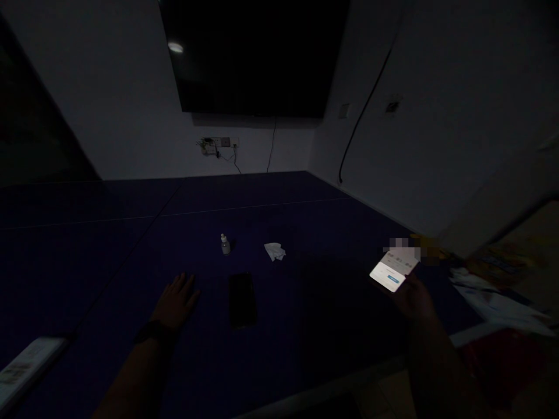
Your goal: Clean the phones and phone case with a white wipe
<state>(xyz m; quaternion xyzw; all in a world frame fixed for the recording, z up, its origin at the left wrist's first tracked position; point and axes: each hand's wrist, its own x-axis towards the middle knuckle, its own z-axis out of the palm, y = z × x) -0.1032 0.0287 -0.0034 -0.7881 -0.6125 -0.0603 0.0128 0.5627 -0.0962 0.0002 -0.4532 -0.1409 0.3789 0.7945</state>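
My left hand (175,304) lies flat on the dark blue table (279,361), fingers spread and nothing in it, a dark band on the wrist. To its right a dark-screened phone (242,299) rests on the table. My right hand (414,295), in shadow, is closed on a smartphone (393,272) whose screen glows white with a blue button; its far end is blurred out. A small dropper bottle (225,245) stands upright beyond the dark phone. Right of the bottle lies a crumpled white tissue (275,251).
The room is dim. A large black television (257,58) hangs on the far wall, above sockets (225,142) with cables. A white box (30,369) sits at the left front. Papers (498,299) and yellow packets (502,265) are at the right.
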